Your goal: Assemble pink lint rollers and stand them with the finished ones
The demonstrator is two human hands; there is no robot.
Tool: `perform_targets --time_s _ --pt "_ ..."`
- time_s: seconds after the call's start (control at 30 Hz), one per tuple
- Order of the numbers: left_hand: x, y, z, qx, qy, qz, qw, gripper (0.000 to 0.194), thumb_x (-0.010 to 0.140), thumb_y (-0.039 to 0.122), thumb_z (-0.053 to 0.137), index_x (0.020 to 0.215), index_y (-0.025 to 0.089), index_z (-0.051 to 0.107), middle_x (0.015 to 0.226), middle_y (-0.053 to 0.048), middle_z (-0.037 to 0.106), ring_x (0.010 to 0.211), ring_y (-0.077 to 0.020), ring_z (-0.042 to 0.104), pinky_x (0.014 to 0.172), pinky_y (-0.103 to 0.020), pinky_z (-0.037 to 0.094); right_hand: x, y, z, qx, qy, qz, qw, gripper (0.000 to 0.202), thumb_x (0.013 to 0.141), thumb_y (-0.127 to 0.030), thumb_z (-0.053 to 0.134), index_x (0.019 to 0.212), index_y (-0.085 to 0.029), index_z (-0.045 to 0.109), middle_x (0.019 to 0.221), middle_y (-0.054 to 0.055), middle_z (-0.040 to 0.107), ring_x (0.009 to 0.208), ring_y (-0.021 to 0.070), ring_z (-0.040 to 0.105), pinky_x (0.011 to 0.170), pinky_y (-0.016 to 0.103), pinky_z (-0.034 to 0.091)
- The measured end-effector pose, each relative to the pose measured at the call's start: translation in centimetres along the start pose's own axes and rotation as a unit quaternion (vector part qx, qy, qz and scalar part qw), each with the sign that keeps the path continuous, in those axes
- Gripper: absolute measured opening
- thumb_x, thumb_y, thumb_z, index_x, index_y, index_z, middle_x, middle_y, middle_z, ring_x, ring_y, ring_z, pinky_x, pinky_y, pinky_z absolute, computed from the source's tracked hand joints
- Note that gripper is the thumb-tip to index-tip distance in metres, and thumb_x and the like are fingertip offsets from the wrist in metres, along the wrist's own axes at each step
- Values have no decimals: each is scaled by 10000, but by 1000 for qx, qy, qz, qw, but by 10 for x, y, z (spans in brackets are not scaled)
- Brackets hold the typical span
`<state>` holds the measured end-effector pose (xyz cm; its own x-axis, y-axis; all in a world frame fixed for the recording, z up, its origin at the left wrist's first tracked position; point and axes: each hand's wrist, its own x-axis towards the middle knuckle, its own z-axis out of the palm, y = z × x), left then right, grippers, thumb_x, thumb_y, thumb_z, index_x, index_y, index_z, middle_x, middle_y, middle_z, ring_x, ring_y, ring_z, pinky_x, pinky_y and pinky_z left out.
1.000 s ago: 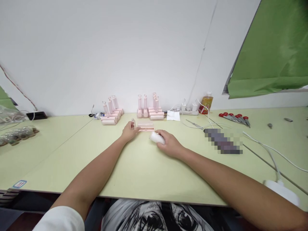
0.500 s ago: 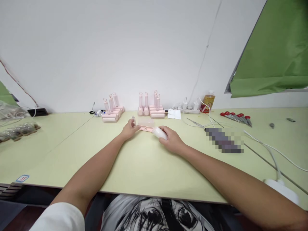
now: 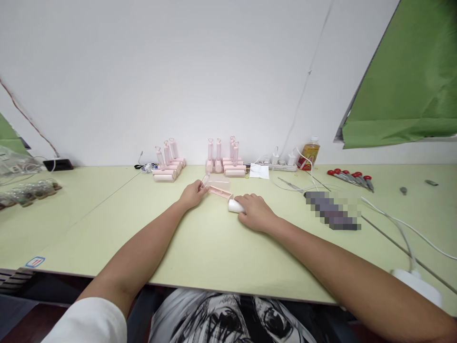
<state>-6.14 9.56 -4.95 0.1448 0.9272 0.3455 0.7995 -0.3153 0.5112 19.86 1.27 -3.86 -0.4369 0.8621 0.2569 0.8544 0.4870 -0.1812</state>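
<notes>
Pink plastic shows between your hands: an open trough (image 3: 220, 193), set at a slant just above or on the pale green table (image 3: 214, 252), its hollow facing up. Your left hand (image 3: 193, 194) is closed around the slim, see-through handle (image 3: 204, 181), which leans up and to the right, with your thumb by the trough's near end. Your right hand (image 3: 257, 213) is partly closed, fingers curled over one end of a white roll (image 3: 234, 206), whose other end points left beside the trough's right tip; whether the roll rests on the table, you cannot tell. Just behind the trough lies a pale pink cover (image 3: 219, 183). Towards the wall stand two groups of pink rollers with upright handles, the left group (image 3: 164, 177) and the middle group (image 3: 234, 173). Right of these you have a white paper (image 3: 259, 171), a bottle (image 3: 309, 153) and red-ended tools (image 3: 357, 179).
</notes>
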Motion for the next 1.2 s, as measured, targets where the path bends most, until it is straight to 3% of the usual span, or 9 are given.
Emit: perform_targets --time_s 0.17,0.3,0.4,0.47,0.57,0.7,0.87,1.0,1.2 --pt "-15 29 -11 -39 14 40 998 315 832 491 515 719 198 486 621 27 466 596 -135 441 558 -263 303 0 -1 -1 51 64 -8 997 480 790 -291 568 1262 -208 541 1070 129 608 1005 308 496 906 460 336" --pt "-36 67 -26 -46 -142 156 976 283 802 475 568 749 199 542 614 30 475 556 -122 417 544 -256 293 -2 -8 -4 251 152 25 956 619 829 -447 571 1374 -216 392 1007 68 593 868 210 548 756 338 425" --pt "-51 87 -36 -31 -215 199 955 299 773 479 612 704 193 558 597 23 475 535 -116 391 515 -256 255 -4 -11 -7 343 111 -10 933 328 863 -438 535 1068 -192 606 748 -4 551 637 132 478 598 259 378" --pt "-58 92 -40 -62 -226 182 955 318 749 505 643 729 192 589 603 25 469 540 -112 385 504 -251 248 -5 -11 -7 365 77 -38 927 285 876 -432 517 818 -175 626 654 -20 503 605 117 427 575 249 341" --pt "-62 93 -40 -170 -192 129 958 351 691 513 707 791 189 615 640 29 479 585 -110 420 528 -237 302 -6 -14 -6 406 33 -50 912 292 862 -456 541 848 -175 618 617 -47 426 585 107 376 556 242 304" --pt "-57 95 -32 -340 -77 3 937 371 749 530 641 702 178 530 593 35 462 545 -95 425 513 -232 334 -12 -26 -6 405 -47 -61 911 283 864 -427 541 1007 -186 579 620 -66 377 567 103 360 538 237 277" --pt "-49 97 -28 -550 -28 -147 822 203 749 291 633 788 196 458 562 48 494 477 -79 454 510 -223 372 -18 -40 -9 349 -48 -38 935 186 887 -328 470 1019 -203 511 653 -59 440 598 118 392 555 243 288" --pt "-50 98 -29 -620 -59 -150 768 229 715 179 619 880 196 460 627 24 557 572 -107 562 612 -261 461 -18 -41 -8 327 -36 -19 944 155 895 -335 440 990 -220 483 624 -66 450 585 129 409 551 247 284" --pt "-54 101 -26 -612 -63 -101 782 191 752 213 598 934 166 560 752 -25 621 726 -128 619 701 -272 479 -18 -40 -7 290 5 11 957 194 915 -409 423 978 -237 487 602 -64 477 566 139 442 543 249 275"
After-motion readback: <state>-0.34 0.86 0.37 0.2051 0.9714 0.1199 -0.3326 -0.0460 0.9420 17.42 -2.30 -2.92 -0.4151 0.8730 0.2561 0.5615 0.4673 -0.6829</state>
